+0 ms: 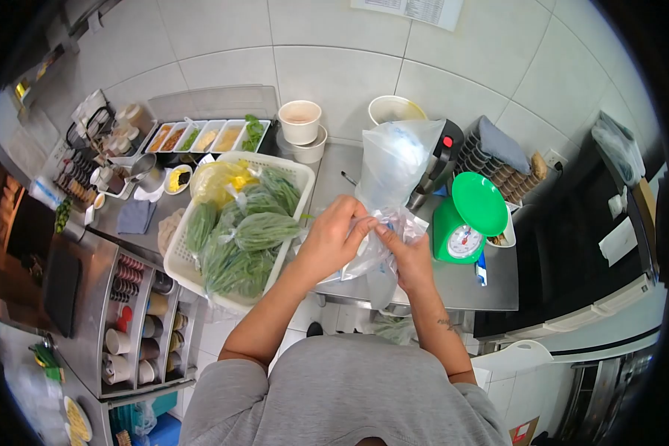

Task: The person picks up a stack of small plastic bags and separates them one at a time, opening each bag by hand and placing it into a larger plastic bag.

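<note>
My left hand and my right hand meet over the steel counter, fingers pinched on a clear plastic bag. Its crumpled film hangs below and between my hands; what it contains, if anything, I cannot make out. Just behind them stands a larger whitish plastic bag. Left of my left hand is a white basket packed with bagged green vegetables and a yellowish bag. On the right, close to my right hand, is a green dial scale with a round green pan.
White tubs stand against the tiled wall, beside a row of small food trays. A black-and-silver appliance is behind the scale. Shelves of cups sit lower left. The counter's front edge runs before me.
</note>
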A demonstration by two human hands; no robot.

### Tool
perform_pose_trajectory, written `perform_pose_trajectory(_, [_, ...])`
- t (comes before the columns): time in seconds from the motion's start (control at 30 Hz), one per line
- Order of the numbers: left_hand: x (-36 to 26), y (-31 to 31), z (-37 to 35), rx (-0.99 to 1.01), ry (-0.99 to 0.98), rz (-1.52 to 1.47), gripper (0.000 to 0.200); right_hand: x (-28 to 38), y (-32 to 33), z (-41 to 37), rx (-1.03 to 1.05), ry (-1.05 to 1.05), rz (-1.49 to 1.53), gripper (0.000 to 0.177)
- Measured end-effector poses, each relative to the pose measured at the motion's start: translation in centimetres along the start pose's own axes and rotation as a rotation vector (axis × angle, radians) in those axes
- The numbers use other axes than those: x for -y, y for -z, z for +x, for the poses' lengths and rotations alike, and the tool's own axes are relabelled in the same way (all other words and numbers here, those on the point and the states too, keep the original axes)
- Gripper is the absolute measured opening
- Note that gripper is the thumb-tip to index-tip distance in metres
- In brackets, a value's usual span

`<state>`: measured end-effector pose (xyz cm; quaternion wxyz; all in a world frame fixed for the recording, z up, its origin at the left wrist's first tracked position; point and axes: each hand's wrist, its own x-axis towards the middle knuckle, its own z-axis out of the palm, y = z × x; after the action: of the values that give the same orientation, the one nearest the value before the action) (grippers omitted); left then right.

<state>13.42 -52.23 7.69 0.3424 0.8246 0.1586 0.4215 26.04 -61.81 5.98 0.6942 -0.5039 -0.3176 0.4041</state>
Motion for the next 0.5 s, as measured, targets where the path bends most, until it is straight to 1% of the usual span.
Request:
perform_pose_trajectory(0.1, [0.4,-0.9,0.0,-0.030,-0.017,-0.038,0.009,-0.3,0.1,0.2,0.076,0.045,0.010,0.026])
perform_pose_trajectory(0.2, [0.4,-1.9,0.0,-0.128,-0.033,0.131,0.011,0.7,-0.6,0.1,0.063,-0.041,0.179,0.027])
perform_pose_trajectory(0.3, [0.5,-2.3,0.0,-0.177,-0.069,0.188,0.013,0.2,-0.3,0.5,0.054,-0.073,0.176,0.030])
perform_pose_trajectory(0.4, [0.8,-2.6,0.1,-0.214,-0.103,0.316,0.009,0.6,-0.2,0.6,0.051,-0.057,0.218,0.032])
perform_pose_trajectory(0.5, [1.5,-2.9,0.3,-0.321,-0.073,0.148,0.010,0.4,0.2,0.5,0.037,0.025,0.305,0.030])
